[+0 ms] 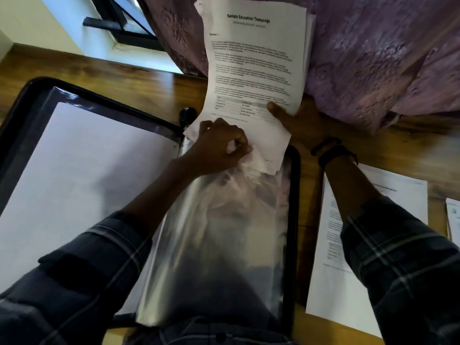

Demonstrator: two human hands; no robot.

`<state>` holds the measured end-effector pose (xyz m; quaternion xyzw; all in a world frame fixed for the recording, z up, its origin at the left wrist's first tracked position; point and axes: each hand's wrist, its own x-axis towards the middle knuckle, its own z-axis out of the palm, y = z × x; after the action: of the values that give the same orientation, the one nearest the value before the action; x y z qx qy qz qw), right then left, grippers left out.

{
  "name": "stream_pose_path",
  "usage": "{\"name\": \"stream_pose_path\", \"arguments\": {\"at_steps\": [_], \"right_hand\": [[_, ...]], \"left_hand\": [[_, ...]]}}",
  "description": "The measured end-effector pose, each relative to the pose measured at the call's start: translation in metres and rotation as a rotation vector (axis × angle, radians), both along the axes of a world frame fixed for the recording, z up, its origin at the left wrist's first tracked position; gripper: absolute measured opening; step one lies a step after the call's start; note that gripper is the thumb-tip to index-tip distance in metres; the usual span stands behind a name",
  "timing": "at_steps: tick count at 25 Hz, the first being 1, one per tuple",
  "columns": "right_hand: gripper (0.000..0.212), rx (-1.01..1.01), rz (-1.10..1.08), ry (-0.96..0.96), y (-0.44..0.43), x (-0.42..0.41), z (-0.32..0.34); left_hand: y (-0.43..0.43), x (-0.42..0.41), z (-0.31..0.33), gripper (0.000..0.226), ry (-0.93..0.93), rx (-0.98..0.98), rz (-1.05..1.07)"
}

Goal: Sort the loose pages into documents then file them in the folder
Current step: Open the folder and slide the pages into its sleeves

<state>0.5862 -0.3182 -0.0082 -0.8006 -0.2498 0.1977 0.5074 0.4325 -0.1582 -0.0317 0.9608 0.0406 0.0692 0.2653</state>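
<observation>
Holding, right hand (pixel 298 120): grips the stack of white printed pages (pixel 256 58) near its lower right edge. The thumb lies across the front sheet and the fingers are behind the paper, out of sight. A black band (pixel 328 150) is on the wrist.
Left hand (pixel 221 145): fingers curled tight, pinching at the mouth of the clear, glossy plastic sleeve (pixel 224 232), where the stack's lower left corner meets it. Cannot tell whether paper is also caught in the pinch.
Stack: held up off the table and curving, top edge against the curtain. The bottom edges are fanned and touch the sleeve's mouth. The top sheet is headed "Sample Education Transcript", with paragraphs and a small table low down.
Folder: open black-rimmed folder (pixel 296 220), flat on the brown wooden table (pixel 154 90). The rumpled sleeve lies over its right half. The left half shows a flat pocket with a plain white sheet (pixel 74 170) inside.
Fitting: small round black knob (pixel 188 114) at the folder's top edge, just beside the stack.
Other papers: a white printed sheet (pixel 328 290) lies flat on the table right of the folder, partly under the right forearm. Another white paper (pixel 453 215) shows at the frame's right edge.
Backdrop: mauve patterned curtain (pixel 373 58) behind the stack, dark window frame (pixel 119 23) at upper left.
Clothing: dark plaid shirt sleeves (pixel 74 270) on both forearms.
</observation>
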Motion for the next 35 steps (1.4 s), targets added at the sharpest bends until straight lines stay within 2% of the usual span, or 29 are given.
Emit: {"name": "stream_pose_path", "arguments": {"at_steps": [7,9,13,15,18,22,24,26,27,29,32,35], "right_hand": [[0.042,-0.099,0.058,0.041,-0.012,-0.005,-0.003],[0.045,-0.089,0.048,0.086,-0.018,-0.001,-0.001],[0.037,-0.011,-0.009,0.121,-0.025,0.005,-0.003],[0.037,-0.007,0.005,0.114,-0.026,0.006,-0.001],[0.044,0.042,0.019,0.125,-0.024,0.012,0.001],[0.051,-0.07,0.201,0.154,-0.019,-0.001,-0.001],[0.047,-0.038,0.199,0.162,-0.012,-0.008,-0.009],[0.038,0.064,0.111,0.224,-0.008,-0.009,-0.014],[0.041,0.098,0.094,0.263,-0.008,-0.007,-0.018],[0.055,0.074,0.138,0.303,-0.014,-0.003,-0.021],[0.079,-0.017,0.232,0.393,-0.019,0.001,-0.018],[0.062,0.126,0.087,0.513,-0.023,0.009,-0.022]], "left_hand": [[-0.014,0.011,-0.017,0.022,-0.041,0.006,-0.019],[-0.008,0.007,-0.014,0.029,-0.029,0.047,-0.033],[0.042,-0.013,-0.009,0.043,0.074,0.155,-0.032],[0.06,-0.021,-0.004,0.036,0.135,0.164,0.013],[0.067,-0.026,-0.007,0.027,0.078,0.205,0.029],[0.059,-0.025,-0.01,0.047,0.036,0.232,0.034],[0.052,-0.019,-0.009,0.049,0.065,0.223,0.004],[0.04,-0.013,-0.009,0.041,0.036,0.199,-0.062],[0.034,-0.011,-0.01,0.036,0.015,0.202,-0.086],[0.026,-0.009,-0.015,0.03,-0.003,0.221,-0.08],[0.021,-0.012,-0.018,0.033,-0.036,0.155,-0.019],[0.022,-0.012,-0.016,0.034,-0.012,0.122,-0.027]]}}
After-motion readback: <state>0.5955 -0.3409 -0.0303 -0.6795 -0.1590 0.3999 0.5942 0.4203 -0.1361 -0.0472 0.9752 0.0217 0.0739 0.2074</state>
